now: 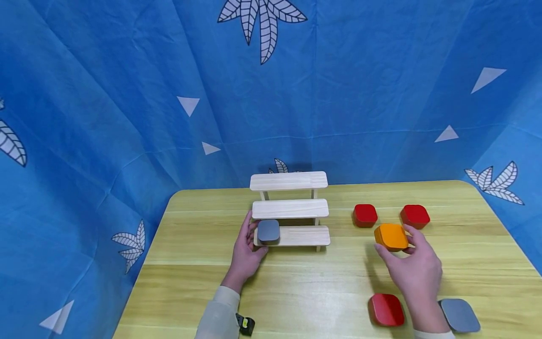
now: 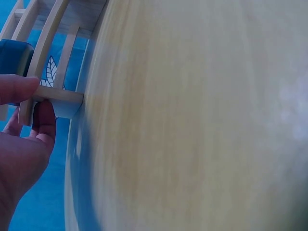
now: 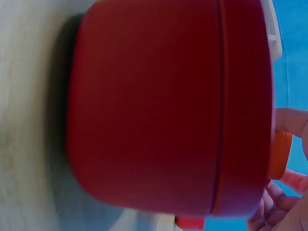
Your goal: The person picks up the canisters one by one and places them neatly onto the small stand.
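Observation:
A pale wooden three-step shelf [image 1: 290, 208] stands mid-table. A grey rounded box [image 1: 268, 231] sits at the left end of its lowest step. My left hand [image 1: 253, 234] holds that end of the shelf. In the left wrist view the thumb and a finger of the left hand [image 2: 36, 103] pinch a shelf slat [image 2: 60, 95], with the grey box [image 2: 14, 57] just above. My right hand [image 1: 398, 246] grips an orange box [image 1: 390, 236] to the right of the shelf. In the right wrist view the orange box [image 2: 280, 154] shows only as a sliver behind a red box [image 3: 168, 106].
Two red boxes [image 1: 365, 215] [image 1: 415, 216] lie behind the orange one. Another red box [image 1: 386, 309] and a grey box [image 1: 459, 315] lie near the table's front right edge, on either side of my right wrist. Blue cloth hangs behind and beside the table [image 1: 195, 263].

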Action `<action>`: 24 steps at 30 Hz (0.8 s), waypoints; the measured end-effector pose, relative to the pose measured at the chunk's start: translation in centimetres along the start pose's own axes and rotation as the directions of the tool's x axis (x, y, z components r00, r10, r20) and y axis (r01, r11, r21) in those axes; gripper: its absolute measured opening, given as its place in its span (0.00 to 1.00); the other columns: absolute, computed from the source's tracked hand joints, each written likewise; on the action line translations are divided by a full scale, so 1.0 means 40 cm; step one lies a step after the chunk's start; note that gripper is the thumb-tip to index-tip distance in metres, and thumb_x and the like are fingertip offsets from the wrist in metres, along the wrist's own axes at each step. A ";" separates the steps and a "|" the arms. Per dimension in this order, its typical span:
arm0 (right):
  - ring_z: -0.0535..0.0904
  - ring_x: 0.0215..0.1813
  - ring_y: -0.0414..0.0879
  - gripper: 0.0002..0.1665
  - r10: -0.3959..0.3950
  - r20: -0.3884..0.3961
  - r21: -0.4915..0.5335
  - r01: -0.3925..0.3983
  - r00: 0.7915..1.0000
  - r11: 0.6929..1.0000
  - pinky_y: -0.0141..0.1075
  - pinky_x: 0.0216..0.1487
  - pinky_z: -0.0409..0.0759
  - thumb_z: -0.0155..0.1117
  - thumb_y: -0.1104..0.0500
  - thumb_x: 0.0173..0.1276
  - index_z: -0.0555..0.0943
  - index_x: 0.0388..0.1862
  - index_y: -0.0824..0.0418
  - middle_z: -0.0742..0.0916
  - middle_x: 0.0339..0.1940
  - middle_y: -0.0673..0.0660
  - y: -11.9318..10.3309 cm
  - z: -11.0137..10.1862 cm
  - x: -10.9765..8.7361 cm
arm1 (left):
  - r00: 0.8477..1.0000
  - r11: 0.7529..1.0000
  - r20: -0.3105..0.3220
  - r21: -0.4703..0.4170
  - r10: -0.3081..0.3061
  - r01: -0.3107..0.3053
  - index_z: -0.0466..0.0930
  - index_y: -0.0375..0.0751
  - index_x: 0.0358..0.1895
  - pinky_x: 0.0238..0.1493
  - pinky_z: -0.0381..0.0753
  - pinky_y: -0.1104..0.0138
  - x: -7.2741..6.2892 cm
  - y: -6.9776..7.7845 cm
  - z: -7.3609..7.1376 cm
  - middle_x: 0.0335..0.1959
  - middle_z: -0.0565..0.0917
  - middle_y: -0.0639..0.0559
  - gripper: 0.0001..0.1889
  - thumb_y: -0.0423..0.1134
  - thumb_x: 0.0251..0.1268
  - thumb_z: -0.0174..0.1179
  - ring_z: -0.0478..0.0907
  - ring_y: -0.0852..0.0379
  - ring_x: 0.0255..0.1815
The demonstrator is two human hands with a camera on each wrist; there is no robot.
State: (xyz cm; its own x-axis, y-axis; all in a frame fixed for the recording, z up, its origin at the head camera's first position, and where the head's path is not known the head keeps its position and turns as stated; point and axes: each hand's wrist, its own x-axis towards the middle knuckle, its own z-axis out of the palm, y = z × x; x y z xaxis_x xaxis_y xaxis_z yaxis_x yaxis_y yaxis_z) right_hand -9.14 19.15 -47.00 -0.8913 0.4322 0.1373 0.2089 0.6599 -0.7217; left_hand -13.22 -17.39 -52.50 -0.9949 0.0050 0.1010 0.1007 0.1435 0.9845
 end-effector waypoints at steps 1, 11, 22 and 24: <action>0.80 0.47 0.64 0.49 -0.004 0.000 0.003 0.004 1.000 1.000 0.53 0.45 0.69 0.81 0.48 0.53 0.71 0.72 0.60 0.81 0.59 0.68 -0.002 0.001 -0.001 | 1.000 1.000 0.000 0.000 -0.001 0.001 0.45 0.56 0.82 0.60 0.73 0.56 0.000 0.001 0.000 0.70 0.69 0.46 0.59 0.09 0.50 0.59 0.70 0.46 0.62; 0.81 0.48 0.63 0.49 -0.012 0.021 0.019 0.011 1.000 1.000 0.54 0.48 0.70 0.81 0.48 0.53 0.71 0.72 0.59 0.81 0.59 0.67 -0.023 0.008 -0.004 | 1.000 1.000 0.012 -0.004 -0.011 0.011 0.46 0.51 0.82 0.59 0.74 0.56 -0.018 0.079 0.003 0.69 0.68 0.39 0.57 0.09 0.50 0.58 0.70 0.43 0.60; 0.81 0.47 0.63 0.48 -0.036 0.014 0.029 0.035 0.999 0.999 0.55 0.49 0.69 0.81 0.48 0.53 0.71 0.72 0.60 0.82 0.59 0.67 -0.042 0.012 -0.004 | 1.000 1.000 0.013 -0.003 -0.014 0.015 0.45 0.54 0.82 0.58 0.74 0.56 -0.017 0.080 0.002 0.70 0.67 0.38 0.57 0.09 0.51 0.58 0.70 0.42 0.61; 0.81 0.46 0.63 0.48 -0.045 0.007 0.038 0.045 0.999 0.998 0.54 0.48 0.69 0.81 0.48 0.53 0.72 0.71 0.60 0.82 0.58 0.67 -0.044 0.015 -0.005 | 1.000 1.000 0.014 0.003 -0.013 0.013 0.45 0.53 0.82 0.58 0.74 0.56 -0.018 0.081 0.003 0.70 0.67 0.38 0.57 0.09 0.51 0.58 0.70 0.42 0.60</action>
State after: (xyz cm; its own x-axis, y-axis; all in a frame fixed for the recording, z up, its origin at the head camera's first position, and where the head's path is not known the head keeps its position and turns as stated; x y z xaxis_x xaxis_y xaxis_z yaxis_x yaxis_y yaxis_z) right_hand -9.56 17.53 -46.16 -0.9025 0.3977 0.1654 0.1529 0.6547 -0.7402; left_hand -12.17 -16.83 -49.41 -0.9962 0.0169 0.0858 0.0874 0.1468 0.9853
